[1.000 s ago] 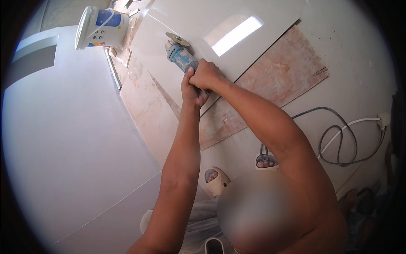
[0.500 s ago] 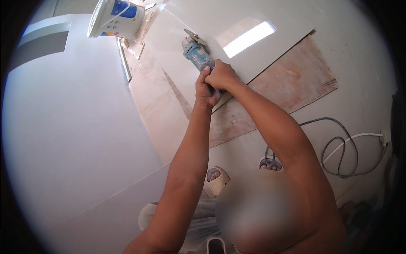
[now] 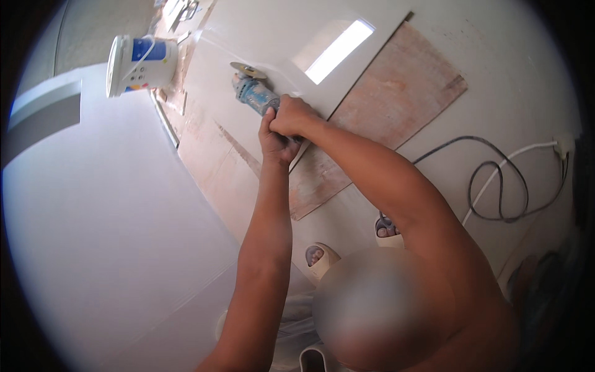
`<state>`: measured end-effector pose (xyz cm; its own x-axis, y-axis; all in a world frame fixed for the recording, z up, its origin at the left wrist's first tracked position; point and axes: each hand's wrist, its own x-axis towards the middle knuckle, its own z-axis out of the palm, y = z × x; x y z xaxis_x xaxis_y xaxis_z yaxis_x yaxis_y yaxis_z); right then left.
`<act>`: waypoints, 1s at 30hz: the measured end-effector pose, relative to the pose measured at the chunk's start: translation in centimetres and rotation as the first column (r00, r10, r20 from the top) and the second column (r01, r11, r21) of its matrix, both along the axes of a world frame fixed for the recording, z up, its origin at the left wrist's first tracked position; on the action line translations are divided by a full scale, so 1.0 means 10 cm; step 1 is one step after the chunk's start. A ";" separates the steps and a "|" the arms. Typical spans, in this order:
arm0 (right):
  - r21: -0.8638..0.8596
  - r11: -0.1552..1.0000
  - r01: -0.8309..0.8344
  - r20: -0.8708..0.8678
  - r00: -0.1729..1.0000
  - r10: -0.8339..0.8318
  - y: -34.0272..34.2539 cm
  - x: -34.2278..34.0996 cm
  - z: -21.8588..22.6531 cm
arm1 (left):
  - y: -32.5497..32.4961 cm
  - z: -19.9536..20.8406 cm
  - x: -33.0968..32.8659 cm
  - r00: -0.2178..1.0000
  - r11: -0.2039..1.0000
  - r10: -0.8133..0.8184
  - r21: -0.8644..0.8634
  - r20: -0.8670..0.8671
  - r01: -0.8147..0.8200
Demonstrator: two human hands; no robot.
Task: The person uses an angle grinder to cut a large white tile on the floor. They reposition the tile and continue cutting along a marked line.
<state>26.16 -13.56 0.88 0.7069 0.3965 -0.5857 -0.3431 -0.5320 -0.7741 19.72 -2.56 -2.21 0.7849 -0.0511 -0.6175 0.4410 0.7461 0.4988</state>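
Observation:
Both my hands are wrapped round the body of a worn blue angle grinder, one beside the other. My left hand grips it from the left and below, with the thumb up. Over the rear of the body closes my right hand, partly hiding the handle. At the grinder's far end sits a thin round cutting disc, over a large glossy pale tile. Whether the disc touches the tile or spins, I cannot tell. The tile lies partly over a reddish, dusty board.
A white bucket with a blue label stands at the far left, near a pale wall-like surface. On the right, a dark cable loops over the floor beside a white cord. My sandalled feet are close below the board.
The view has swung, so the bucket appears lower and the tile and board farther left. My two hands keep their grip on the grinder, which shows farther left and slightly lower.

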 end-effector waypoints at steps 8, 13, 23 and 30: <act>0.047 0.998 0.042 -0.039 0.998 -0.040 -0.08 -0.05 0.06 | -0.03 0.06 0.00 0.999 0.999 -0.015 0.046 -0.032 0.016; 0.037 0.998 0.050 -0.009 0.999 -0.050 -0.04 -0.07 0.04 | 0.09 -0.01 -0.02 0.999 0.999 -0.022 0.032 -0.032 0.023; 0.052 0.998 0.046 -0.025 0.999 -0.045 -0.04 -0.08 0.03 | 0.08 -0.02 -0.04 0.999 0.999 -0.047 -0.020 -0.016 0.047; 0.023 0.999 0.041 -0.014 0.999 -0.041 -0.02 -0.10 0.02 | 0.03 0.04 -0.06 0.998 0.998 -0.056 -0.036 0.000 0.056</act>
